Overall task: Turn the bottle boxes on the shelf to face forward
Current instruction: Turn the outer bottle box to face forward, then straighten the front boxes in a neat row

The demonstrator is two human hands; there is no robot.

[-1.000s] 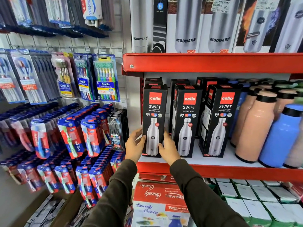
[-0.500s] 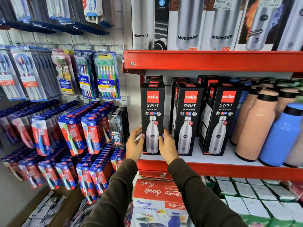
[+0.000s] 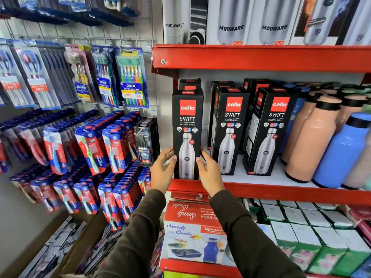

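Three black Cello Swift bottle boxes stand in a row at the front of the red shelf [image 3: 281, 192]. The leftmost box [image 3: 187, 125] faces me squarely at the shelf's left end. My left hand [image 3: 162, 171] presses its lower left side and my right hand [image 3: 209, 173] its lower right side, so both hold it. The middle box [image 3: 229, 125] and the right box [image 3: 271, 127] stand a little turned, with their left sides showing. More black boxes stand behind them, partly hidden.
Peach bottles [image 3: 309, 141] and blue bottles [image 3: 341, 153] crowd the shelf's right part. Modware boxes [image 3: 230, 21] fill the shelf above. Toothbrush packs [image 3: 130, 77] hang on the left wall. A Smarty Combo box [image 3: 192, 231] and white-green boxes sit below.
The leftmost box has turned slightly and now faces forward more squarely; both hands stay on its lower sides. The camera has shifted a little.
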